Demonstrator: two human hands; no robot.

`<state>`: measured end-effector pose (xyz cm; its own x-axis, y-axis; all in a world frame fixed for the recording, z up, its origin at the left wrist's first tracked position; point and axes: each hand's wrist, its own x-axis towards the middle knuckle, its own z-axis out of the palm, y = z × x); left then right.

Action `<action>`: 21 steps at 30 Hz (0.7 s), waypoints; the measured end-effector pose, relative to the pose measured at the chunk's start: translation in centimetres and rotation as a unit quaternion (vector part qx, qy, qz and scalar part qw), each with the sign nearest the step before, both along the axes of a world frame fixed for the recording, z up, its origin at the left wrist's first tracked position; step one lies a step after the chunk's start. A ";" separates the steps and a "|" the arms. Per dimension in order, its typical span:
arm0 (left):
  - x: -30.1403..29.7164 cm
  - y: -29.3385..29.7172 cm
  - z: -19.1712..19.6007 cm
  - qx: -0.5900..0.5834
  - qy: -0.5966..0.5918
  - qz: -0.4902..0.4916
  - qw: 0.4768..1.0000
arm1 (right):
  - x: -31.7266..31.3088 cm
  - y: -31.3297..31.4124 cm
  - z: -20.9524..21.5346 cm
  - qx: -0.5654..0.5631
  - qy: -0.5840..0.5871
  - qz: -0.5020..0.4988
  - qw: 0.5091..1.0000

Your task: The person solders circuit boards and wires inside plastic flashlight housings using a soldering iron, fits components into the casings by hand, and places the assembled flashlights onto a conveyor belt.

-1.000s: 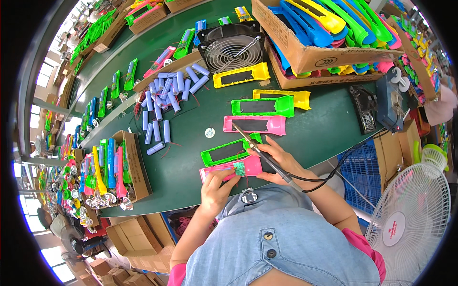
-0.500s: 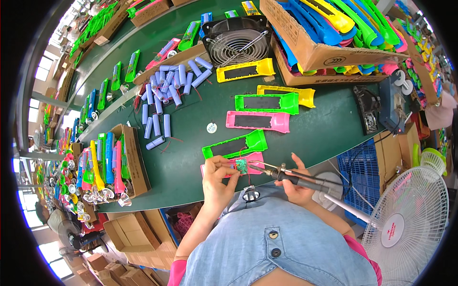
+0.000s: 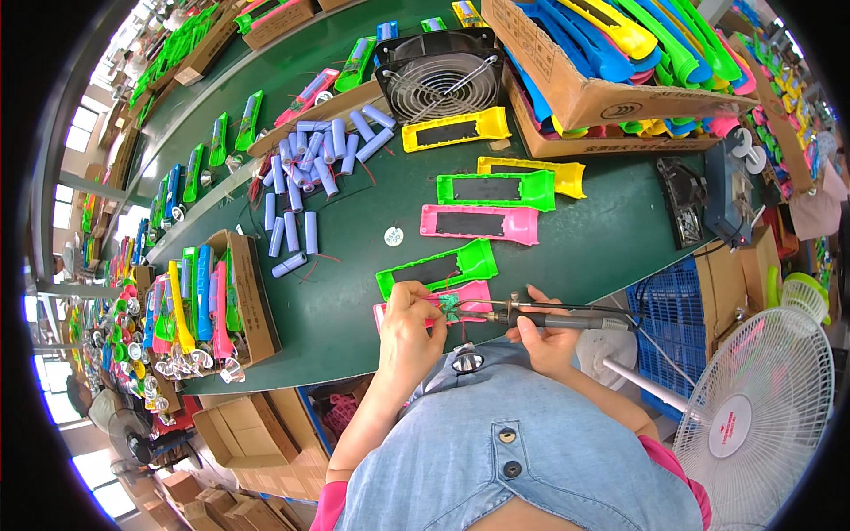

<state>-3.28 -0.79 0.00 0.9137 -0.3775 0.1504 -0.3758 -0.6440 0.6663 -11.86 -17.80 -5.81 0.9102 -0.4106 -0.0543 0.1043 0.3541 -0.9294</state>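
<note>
A person in a blue denim top works at the near edge of a long green table (image 3: 354, 336). The left hand (image 3: 412, 323) pinches a small green circuit board (image 3: 449, 307) with wires against a pink plastic case (image 3: 443, 301) lying at the table's near edge. The right hand (image 3: 540, 332) is closed around the handle of a soldering iron (image 3: 540, 314), its tip pointing left and meeting the board. Judging from this, the soldering on this pink case is in hand and not finished. Just beyond it lies a green case (image 3: 438, 268), and farther on a second pink case (image 3: 478, 224), another green one (image 3: 496, 188) and two yellow ones (image 3: 456, 131), all lying open and seemingly waiting their turn. To the left a scatter of pale blue batteries (image 3: 310, 168) covers the middle of the table, and a cardboard box (image 3: 252, 296) of coloured parts sits at the near left edge. Toward the far edge stand a square black fan (image 3: 438, 75) and a large carton (image 3: 575, 93) heaped with coloured shells. Open green surface remains between the batteries and the row of cases, and to the right of the hands; a white floor fan (image 3: 761, 416) stands off the table's right end, close to the right elbow
</note>
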 end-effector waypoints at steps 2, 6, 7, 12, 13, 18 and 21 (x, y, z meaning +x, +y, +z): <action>0.0 -0.1 0.1 0.001 0.004 0.000 1.000 | 0.0 0.1 -0.1 -0.009 -0.014 0.006 1.000; 0.1 -0.1 0.3 0.009 0.009 0.000 1.000 | 0.0 -0.1 -0.1 -0.026 -0.035 0.013 0.999; 0.1 -0.1 0.3 0.009 0.009 0.000 1.000 | 0.0 -0.2 -0.1 -0.031 -0.034 0.018 0.999; 0.3 0.0 0.3 0.015 0.008 -0.012 1.000 | 0.3 -0.4 1.1 -0.023 -0.044 0.010 0.999; 0.3 0.0 0.3 0.015 0.007 -0.013 1.000 | 0.3 -0.7 1.2 -0.036 -0.053 0.015 0.998; 0.5 -0.1 0.5 0.034 0.006 -0.026 0.999 | 0.5 -1.3 1.1 -0.094 -0.080 0.006 0.992; 0.6 -0.1 0.7 0.048 0.005 -0.028 0.998 | 0.4 -1.6 0.4 -0.198 -0.133 0.002 0.971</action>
